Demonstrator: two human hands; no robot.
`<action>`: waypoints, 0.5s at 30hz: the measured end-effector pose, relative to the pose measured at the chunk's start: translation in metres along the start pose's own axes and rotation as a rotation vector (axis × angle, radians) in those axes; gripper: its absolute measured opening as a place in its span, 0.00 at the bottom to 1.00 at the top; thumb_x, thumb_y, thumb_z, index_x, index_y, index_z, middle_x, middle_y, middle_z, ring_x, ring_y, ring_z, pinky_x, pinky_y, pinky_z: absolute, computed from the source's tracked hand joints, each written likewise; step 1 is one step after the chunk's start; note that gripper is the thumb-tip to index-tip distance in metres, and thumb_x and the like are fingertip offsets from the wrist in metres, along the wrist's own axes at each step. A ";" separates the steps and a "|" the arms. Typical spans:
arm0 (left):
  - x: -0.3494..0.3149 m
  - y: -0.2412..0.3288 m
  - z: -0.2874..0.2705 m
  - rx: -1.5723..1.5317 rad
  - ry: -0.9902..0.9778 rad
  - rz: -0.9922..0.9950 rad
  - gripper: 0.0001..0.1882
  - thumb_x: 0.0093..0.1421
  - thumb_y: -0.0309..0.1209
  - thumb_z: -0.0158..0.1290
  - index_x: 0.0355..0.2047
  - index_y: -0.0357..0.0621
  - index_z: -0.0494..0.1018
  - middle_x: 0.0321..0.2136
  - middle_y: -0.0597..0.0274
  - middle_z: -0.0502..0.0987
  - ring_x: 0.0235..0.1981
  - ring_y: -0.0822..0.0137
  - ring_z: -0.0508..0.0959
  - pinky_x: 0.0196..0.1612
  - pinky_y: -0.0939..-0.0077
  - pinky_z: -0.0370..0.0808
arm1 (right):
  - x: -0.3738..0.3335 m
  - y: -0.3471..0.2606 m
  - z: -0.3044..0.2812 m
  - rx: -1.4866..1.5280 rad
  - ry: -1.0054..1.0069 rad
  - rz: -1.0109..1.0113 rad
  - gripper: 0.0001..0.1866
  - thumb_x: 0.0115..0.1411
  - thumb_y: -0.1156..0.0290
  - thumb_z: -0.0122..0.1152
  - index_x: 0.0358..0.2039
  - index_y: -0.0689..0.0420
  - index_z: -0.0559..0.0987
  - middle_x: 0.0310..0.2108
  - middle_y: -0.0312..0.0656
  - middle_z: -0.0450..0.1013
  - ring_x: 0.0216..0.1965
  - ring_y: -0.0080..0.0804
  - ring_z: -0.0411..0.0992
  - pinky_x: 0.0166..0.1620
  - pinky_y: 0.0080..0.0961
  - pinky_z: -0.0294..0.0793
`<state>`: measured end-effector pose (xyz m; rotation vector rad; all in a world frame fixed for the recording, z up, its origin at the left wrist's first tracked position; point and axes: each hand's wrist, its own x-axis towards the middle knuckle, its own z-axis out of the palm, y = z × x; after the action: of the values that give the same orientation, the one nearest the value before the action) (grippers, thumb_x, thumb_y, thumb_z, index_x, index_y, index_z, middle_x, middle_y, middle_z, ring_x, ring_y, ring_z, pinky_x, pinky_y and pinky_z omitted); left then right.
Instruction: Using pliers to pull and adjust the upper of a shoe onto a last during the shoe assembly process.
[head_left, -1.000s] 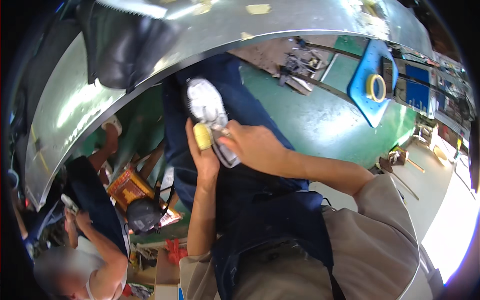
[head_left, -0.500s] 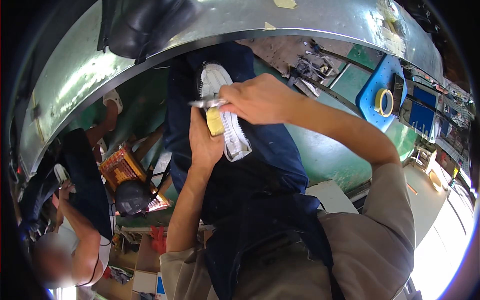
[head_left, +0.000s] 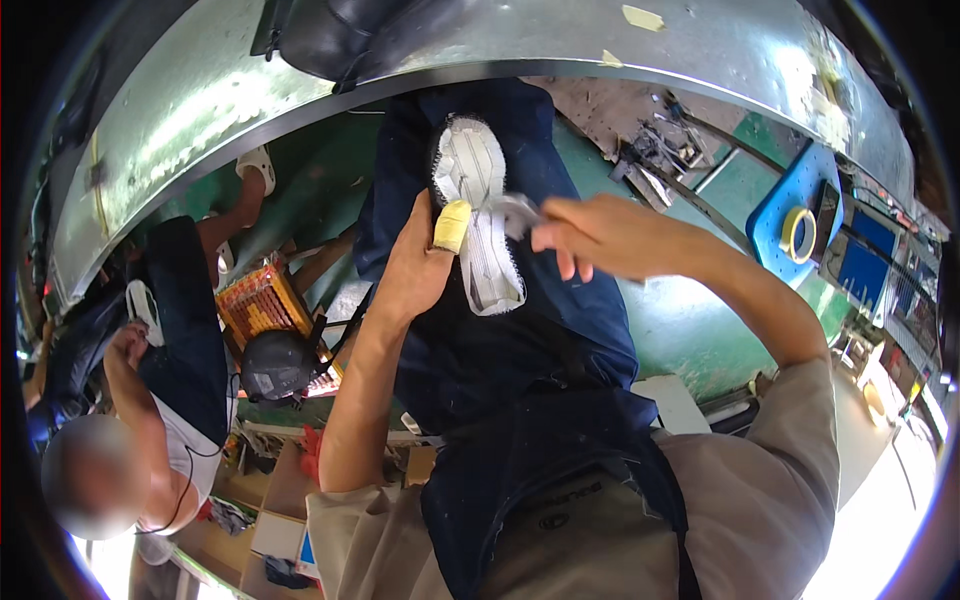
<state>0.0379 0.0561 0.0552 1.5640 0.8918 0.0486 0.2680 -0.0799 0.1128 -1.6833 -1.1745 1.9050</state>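
Note:
A shoe (head_left: pixel 474 160) lies bottom up on my lap, its pale underside showing within a dark, jagged edge. My left hand (head_left: pixel 408 272) grips its left side at the narrow middle. The thumb wears a yellow wrap (head_left: pixel 453 227) and presses on the underside. My right hand (head_left: pixel 625 238) is closed round a grey metal hand tool (head_left: pixel 516 213), blurred by motion. The tool's end reaches the shoe's right edge near the middle; whether it touches cannot be made out.
A metal bench edge (head_left: pixel 440 68) curves across the far side, with a dark shoe-like form (head_left: pixel 325 40) on it. At right, a tape roll (head_left: pixel 798 234) rests on a blue perforated board (head_left: pixel 770 205). Another person (head_left: pixel 150 370) sits at left, near a beaded seat (head_left: pixel 262 308) and black cap (head_left: pixel 275 363).
My right hand and the metal tool have drawn right, off the middle of the shoe. My left hand still holds the shoe. The whole view has shifted a little.

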 end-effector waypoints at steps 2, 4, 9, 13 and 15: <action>0.001 -0.007 0.001 0.020 -0.002 0.055 0.26 0.65 0.24 0.48 0.63 0.32 0.63 0.54 0.42 0.77 0.57 0.50 0.77 0.61 0.65 0.70 | -0.001 -0.004 0.006 0.066 -0.046 0.072 0.23 0.74 0.49 0.47 0.44 0.58 0.76 0.30 0.51 0.79 0.28 0.49 0.78 0.29 0.44 0.73; 0.000 -0.003 0.005 -0.081 -0.052 0.005 0.26 0.65 0.23 0.45 0.63 0.31 0.62 0.54 0.40 0.77 0.57 0.50 0.77 0.61 0.66 0.69 | 0.008 -0.010 0.018 -0.710 -0.017 -0.233 0.20 0.74 0.52 0.49 0.45 0.57 0.76 0.28 0.51 0.78 0.29 0.50 0.79 0.29 0.43 0.74; -0.006 -0.034 0.016 0.002 0.134 0.248 0.30 0.74 0.39 0.44 0.66 0.26 0.57 0.59 0.44 0.73 0.61 0.55 0.73 0.64 0.65 0.66 | 0.012 0.000 0.047 -0.708 0.137 -0.079 0.24 0.74 0.47 0.45 0.40 0.58 0.72 0.23 0.55 0.75 0.26 0.57 0.76 0.29 0.45 0.73; -0.002 -0.035 0.018 0.107 0.123 0.305 0.32 0.66 0.30 0.47 0.67 0.28 0.53 0.57 0.35 0.73 0.58 0.43 0.76 0.61 0.59 0.71 | 0.016 0.016 0.041 -0.050 0.049 0.049 0.29 0.75 0.45 0.41 0.39 0.62 0.76 0.21 0.46 0.75 0.21 0.38 0.77 0.31 0.34 0.74; -0.007 -0.026 0.012 0.035 0.065 0.256 0.33 0.66 0.28 0.46 0.69 0.30 0.51 0.60 0.38 0.70 0.62 0.46 0.72 0.65 0.62 0.66 | 0.020 0.019 0.032 0.363 -0.181 0.136 0.30 0.76 0.45 0.38 0.39 0.61 0.76 0.21 0.36 0.74 0.20 0.25 0.74 0.30 0.29 0.73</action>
<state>0.0261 0.0401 0.0338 1.7103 0.7416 0.2692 0.2379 -0.0887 0.0840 -1.4500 -0.7262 2.2314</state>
